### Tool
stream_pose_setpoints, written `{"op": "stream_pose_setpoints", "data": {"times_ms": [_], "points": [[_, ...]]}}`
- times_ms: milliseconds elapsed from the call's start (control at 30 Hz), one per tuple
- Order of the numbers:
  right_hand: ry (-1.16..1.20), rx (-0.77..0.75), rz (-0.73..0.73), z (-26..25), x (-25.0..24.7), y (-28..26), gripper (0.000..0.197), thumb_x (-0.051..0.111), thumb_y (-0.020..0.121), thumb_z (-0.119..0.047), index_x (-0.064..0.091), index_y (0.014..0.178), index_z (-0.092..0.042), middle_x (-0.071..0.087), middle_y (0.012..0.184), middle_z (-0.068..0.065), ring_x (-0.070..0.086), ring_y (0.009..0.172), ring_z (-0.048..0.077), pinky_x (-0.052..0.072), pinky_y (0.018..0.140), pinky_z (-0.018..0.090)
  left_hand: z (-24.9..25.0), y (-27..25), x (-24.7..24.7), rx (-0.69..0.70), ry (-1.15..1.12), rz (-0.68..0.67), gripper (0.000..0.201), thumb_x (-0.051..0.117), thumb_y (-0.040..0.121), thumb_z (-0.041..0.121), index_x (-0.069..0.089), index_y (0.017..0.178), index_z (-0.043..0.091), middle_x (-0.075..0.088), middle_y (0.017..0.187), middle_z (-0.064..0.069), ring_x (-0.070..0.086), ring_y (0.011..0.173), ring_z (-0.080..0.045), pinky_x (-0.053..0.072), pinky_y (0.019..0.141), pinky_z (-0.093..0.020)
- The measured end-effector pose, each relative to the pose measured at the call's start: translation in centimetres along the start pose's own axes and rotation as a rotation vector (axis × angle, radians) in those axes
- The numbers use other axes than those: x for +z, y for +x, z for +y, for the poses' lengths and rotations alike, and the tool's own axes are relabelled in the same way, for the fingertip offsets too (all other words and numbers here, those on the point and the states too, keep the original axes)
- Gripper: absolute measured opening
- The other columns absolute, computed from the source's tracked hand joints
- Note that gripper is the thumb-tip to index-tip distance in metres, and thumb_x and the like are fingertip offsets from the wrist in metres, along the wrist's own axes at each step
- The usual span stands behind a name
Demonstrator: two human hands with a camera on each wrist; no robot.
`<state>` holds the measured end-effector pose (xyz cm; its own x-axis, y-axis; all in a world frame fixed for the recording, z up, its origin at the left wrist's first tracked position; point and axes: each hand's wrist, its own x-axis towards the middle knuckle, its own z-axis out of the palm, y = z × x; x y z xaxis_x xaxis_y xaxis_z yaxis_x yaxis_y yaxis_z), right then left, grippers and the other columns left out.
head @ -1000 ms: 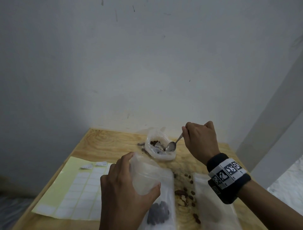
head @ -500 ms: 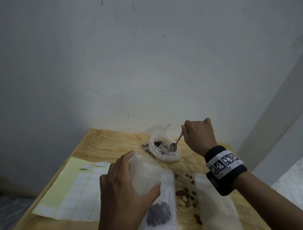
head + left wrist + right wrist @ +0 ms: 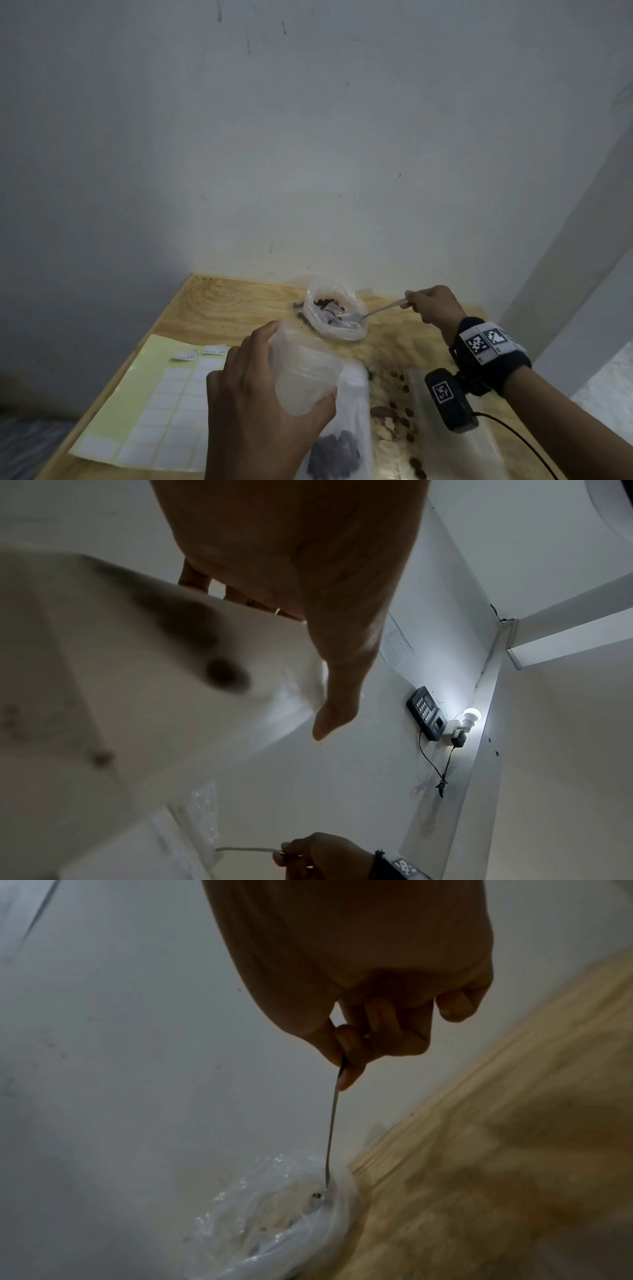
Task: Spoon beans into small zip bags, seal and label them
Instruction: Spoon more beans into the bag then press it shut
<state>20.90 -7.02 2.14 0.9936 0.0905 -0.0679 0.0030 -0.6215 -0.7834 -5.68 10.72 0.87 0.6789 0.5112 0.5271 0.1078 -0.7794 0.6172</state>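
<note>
My left hand grips the open top of a clear zip bag, holding it upright; dark beans lie at its bottom. In the left wrist view the same zip bag fills the left, with my thumb along its edge. My right hand pinches the handle end of a metal spoon. Its bowl sits inside a crumpled clear plastic bag of beans at the table's back. From the right wrist, the spoon runs down into that plastic bag.
A yellow sheet of white blank labels lies at the left on the wooden table, with two written labels near its top. Loose beans are scattered between two flat zip bags. The wall stands just behind the table.
My right hand has swung out to the right and lowered the spoon handle, so the spoon lies flatter with its bowl deeper in the bean bag. The left hand keeps the zip bag still.
</note>
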Motion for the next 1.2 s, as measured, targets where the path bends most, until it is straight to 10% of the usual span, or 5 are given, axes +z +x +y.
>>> {"op": "stream_pose_setpoints", "data": {"times_ms": [233, 367, 567, 967, 1200], "points": [[-0.234, -0.297, 0.086, -1.4, 1.3, -1.9, 0.032, 0.061, 0.099, -0.029, 0.080, 0.077, -0.016, 0.058, 0.054, 0.000, 0.046, 0.049, 0.018, 0.039, 0.054, 0.026, 0.2, 0.0, -0.2, -0.016, 0.006, -0.045, 0.091, 0.066, 0.039, 0.068, 0.057, 0.119, 0.024, 0.062, 0.096, 0.012, 0.064, 0.084, -0.022, 0.041, 0.069, -0.034], [-0.625, -0.448, 0.120, -2.3, 1.1, -2.6, 0.036, 0.055, 0.101, -0.035, 0.074, 0.075, -0.018, 0.058, 0.059, -0.006, 0.054, 0.060, 0.020, 0.047, 0.075, 0.035, 0.2, -0.2, -0.4, -0.016, 0.012, -0.028, 0.090, 0.064, 0.040, 0.068, 0.059, 0.117, 0.023, 0.062, 0.094, 0.012, 0.065, 0.082, -0.022, 0.039, 0.069, -0.034], [-0.584, -0.347, 0.008, -1.7, -2.3, -3.1, 0.039, 0.060, 0.100, -0.029, 0.073, 0.074, -0.004, 0.063, 0.064, 0.012, 0.047, 0.054, 0.020, 0.034, 0.051, 0.029, 0.0, -0.4, -0.5, -0.024, 0.021, -0.021, 0.093, 0.064, 0.038, 0.071, 0.059, 0.119, 0.024, 0.057, 0.093, 0.016, 0.064, 0.081, -0.021, 0.039, 0.071, -0.034], [-0.391, -0.120, -0.051, 0.5, -1.7, -3.7, 0.037, 0.057, 0.101, -0.024, 0.074, 0.071, -0.011, 0.051, 0.048, -0.002, 0.037, 0.043, 0.014, 0.031, 0.048, 0.024, 1.0, -0.7, 0.1, 0.015, 0.001, -0.006, 0.090, 0.063, 0.041, 0.070, 0.055, 0.119, 0.026, 0.053, 0.095, 0.019, 0.064, 0.083, -0.021, 0.037, 0.072, -0.034], [0.038, -0.052, -0.006, 1.8, -0.1, -4.4, 0.035, 0.060, 0.101, -0.026, 0.080, 0.086, -0.002, 0.068, 0.074, 0.023, 0.050, 0.053, 0.028, 0.043, 0.056, 0.032, 0.7, -0.8, 0.1, 0.004, 0.005, -0.026, 0.093, 0.065, 0.041, 0.070, 0.056, 0.121, 0.025, 0.058, 0.097, 0.016, 0.064, 0.085, -0.022, 0.040, 0.072, -0.035]]}}
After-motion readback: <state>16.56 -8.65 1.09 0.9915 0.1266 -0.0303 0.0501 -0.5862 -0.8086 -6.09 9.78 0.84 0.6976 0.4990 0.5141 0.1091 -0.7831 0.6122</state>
